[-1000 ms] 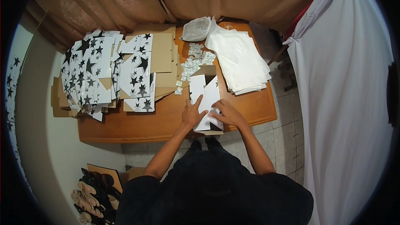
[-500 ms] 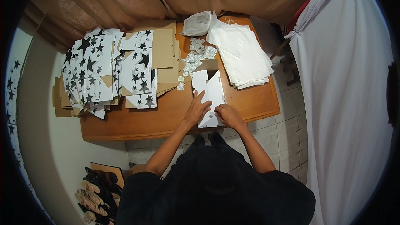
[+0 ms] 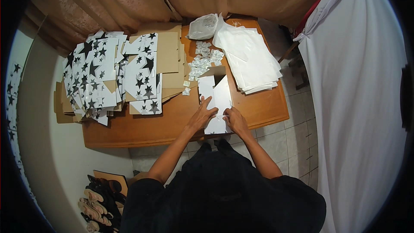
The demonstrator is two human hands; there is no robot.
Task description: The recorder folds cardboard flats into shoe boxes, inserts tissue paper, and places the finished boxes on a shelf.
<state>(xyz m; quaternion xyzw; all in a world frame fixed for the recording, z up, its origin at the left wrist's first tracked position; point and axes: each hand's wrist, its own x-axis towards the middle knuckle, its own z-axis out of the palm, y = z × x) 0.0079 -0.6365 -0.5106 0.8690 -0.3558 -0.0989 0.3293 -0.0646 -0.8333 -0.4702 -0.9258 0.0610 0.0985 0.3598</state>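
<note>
White carton (image 3: 221,91) lies under the spread left hand (image 3: 202,115) and curled right hand (image 3: 236,121); whether the right pinches anything, I can't tell. The carton's long axis points away from the person (image 3: 222,190), brown flap (image 3: 215,71) farthest, near end at the front edge of the table (image 3: 172,118). Hands partly hide its sides.

Moderate, warm indoor light, source out of frame. White drape (image 3: 353,103) at right reads bright; my black shirt (image 3: 222,194), lower centre, crushes to near-black. Fisheye bows the table (image 3: 129,134), corners go black. Detail around my fingers (image 3: 212,111) soft.
</note>
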